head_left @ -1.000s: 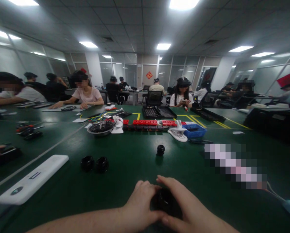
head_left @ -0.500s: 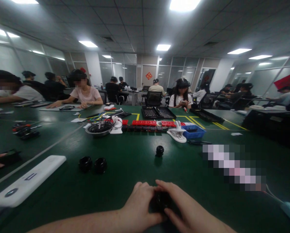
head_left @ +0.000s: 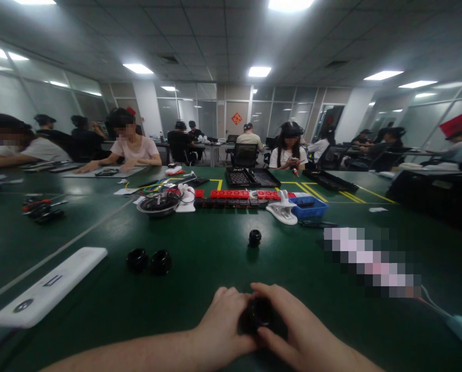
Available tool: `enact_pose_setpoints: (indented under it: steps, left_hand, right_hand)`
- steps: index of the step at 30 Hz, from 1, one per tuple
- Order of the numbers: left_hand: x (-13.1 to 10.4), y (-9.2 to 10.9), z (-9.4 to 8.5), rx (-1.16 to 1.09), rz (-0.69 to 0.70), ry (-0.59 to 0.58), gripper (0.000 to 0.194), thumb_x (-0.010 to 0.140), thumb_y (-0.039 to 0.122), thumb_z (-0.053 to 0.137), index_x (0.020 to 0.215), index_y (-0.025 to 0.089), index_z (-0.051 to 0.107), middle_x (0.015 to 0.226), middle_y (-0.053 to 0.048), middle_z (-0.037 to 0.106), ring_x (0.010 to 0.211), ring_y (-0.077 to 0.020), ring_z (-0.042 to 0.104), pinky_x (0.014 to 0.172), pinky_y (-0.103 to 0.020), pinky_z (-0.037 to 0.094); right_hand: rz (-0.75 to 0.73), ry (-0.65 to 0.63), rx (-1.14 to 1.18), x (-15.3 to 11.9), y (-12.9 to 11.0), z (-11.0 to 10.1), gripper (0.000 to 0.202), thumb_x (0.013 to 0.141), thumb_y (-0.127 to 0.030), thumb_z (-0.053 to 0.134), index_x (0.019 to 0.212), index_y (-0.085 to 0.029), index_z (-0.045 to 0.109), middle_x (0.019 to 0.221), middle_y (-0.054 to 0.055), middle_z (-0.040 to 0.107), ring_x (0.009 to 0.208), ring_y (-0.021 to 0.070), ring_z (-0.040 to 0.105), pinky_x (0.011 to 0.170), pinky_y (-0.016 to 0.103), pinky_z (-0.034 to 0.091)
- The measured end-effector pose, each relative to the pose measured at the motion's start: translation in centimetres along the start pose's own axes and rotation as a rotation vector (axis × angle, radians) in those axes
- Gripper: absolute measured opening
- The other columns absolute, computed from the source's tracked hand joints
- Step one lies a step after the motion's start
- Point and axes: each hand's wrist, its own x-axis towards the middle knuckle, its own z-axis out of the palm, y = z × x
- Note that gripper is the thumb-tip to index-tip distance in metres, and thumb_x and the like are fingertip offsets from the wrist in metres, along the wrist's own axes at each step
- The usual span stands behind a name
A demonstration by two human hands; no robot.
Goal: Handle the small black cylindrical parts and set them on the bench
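A black ring-shaped fitting (head_left: 260, 313), glossy and hollow, is held low over the front of the green table. My left hand (head_left: 226, 321) is closed around its left side. On the other side, the thumb and fingers of my right hand (head_left: 295, 321) curve round it. The lower part of the fitting is dark and partly hidden by the fingers. Two similar black fittings lie side by side on the table, one on the left (head_left: 137, 260) and one on the right (head_left: 161, 262). Farther forward stands a smaller black fitting (head_left: 255, 238).
A long white device (head_left: 54, 285) lies at left, near screwdrivers (head_left: 43, 208). Across the middle are a round dish (head_left: 158, 203), red blocks (head_left: 231, 194), a white clamp (head_left: 283, 208) and a blue bin (head_left: 309, 207). A black box (head_left: 432, 199) stands right. Several people sit beyond.
The held fitting has tilted slightly, so its round opening shows more clearly. Both hands keep their hold with small shifts. A hand at the left edge has gone from view.
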Motion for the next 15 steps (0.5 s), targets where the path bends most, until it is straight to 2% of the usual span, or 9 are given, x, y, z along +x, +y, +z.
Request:
enact_pose_setpoints:
  steps: [3, 5, 9, 12, 15]
  left_hand:
    - [0.0, 0.0, 0.0, 0.01, -0.01, -0.013, 0.035, 0.066, 0.041, 0.069, 0.094, 0.022, 0.057, 0.086, 0.0, 0.058, 0.08, -0.0206, 0.05, 0.072, -0.031, 0.035]
    - [0.0, 0.0, 0.0, 0.029, -0.027, -0.026, 0.038, 0.067, 0.045, 0.068, 0.095, 0.021, 0.057, 0.088, -0.001, 0.058, 0.081, -0.0215, 0.049, 0.073, -0.032, 0.036]
    - [0.0, 0.0, -0.1, 0.038, -0.022, -0.037, 0.038, 0.071, 0.048, 0.061, 0.097, 0.021, 0.057, 0.088, -0.002, 0.058, 0.081, -0.0219, 0.049, 0.074, -0.032, 0.036]
    - [0.0, 0.2, -0.3, 0.029, -0.024, -0.033, 0.033, 0.071, 0.042, 0.063, 0.095, 0.021, 0.057, 0.088, -0.002, 0.058, 0.082, -0.0216, 0.049, 0.074, -0.032, 0.036]
    - [0.0, 0.4, -0.4, 0.024, -0.027, -0.04, 0.034, 0.069, 0.036, 0.066, 0.098, 0.022, 0.056, 0.09, -0.001, 0.059, 0.083, -0.0211, 0.049, 0.075, -0.031, 0.035]
  right_hand:
    - [-0.057, -0.051, -0.015, -0.2, -0.5, -0.5, 0.055, 0.074, -0.011, 0.048, 0.127, -0.015, 0.037, 0.121, 0.011, 0.052, 0.108, 0.021, 0.05, 0.095, 0.036, 0.039]
    - [-0.046, -0.052, -0.026, -0.3, -0.5, -0.7, 0.058, 0.074, -0.015, 0.051, 0.13, -0.014, 0.034, 0.125, 0.013, 0.049, 0.112, 0.0232, 0.047, 0.097, 0.039, 0.037]
    - [0.01, 0.04, -0.015, -0.1, 0.1, -0.1, 0.061, 0.075, -0.026, 0.057, 0.13, -0.016, 0.034, 0.123, 0.013, 0.049, 0.111, 0.026, 0.047, 0.095, 0.042, 0.038]
    - [0.054, 0.116, 0.001, 0.1, 0.5, 0.8, 0.054, 0.073, -0.021, 0.059, 0.123, -0.016, 0.04, 0.116, 0.012, 0.052, 0.106, 0.0252, 0.05, 0.091, 0.041, 0.041]
    - [0.017, 0.153, 0.028, 0.0, 0.6, 1.3, 0.049, 0.072, -0.016, 0.056, 0.119, -0.018, 0.041, 0.113, 0.01, 0.053, 0.103, 0.0234, 0.052, 0.09, 0.039, 0.043]
